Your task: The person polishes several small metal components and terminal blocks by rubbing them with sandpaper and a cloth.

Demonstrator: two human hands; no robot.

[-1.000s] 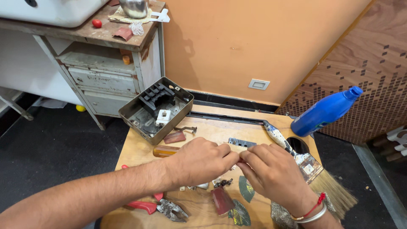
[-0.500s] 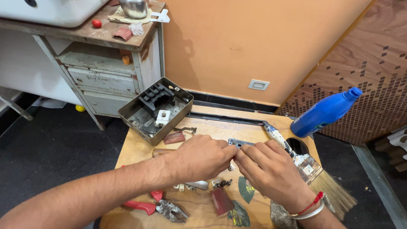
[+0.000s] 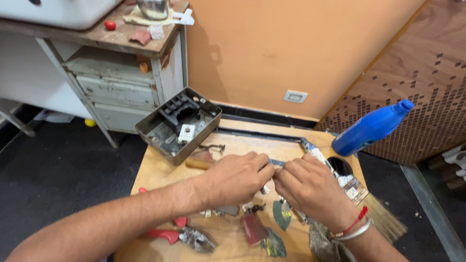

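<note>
A small wooden tabletop [image 3: 160, 172] stands on a dark floor [image 3: 63, 165]. An open grey metal box [image 3: 178, 123] sits on its far left corner and serves as landmark. Just beside the box, toward the near side, lies a wooden-handled tool [image 3: 200, 162]. Well apart from the box, at the near left edge, lie red-handled pliers [image 3: 182, 237]. Across from the box, on the right side, lies a paint-spattered brush [image 3: 359, 194], and a blue bottle [image 3: 371, 128] at the far right corner.
</note>
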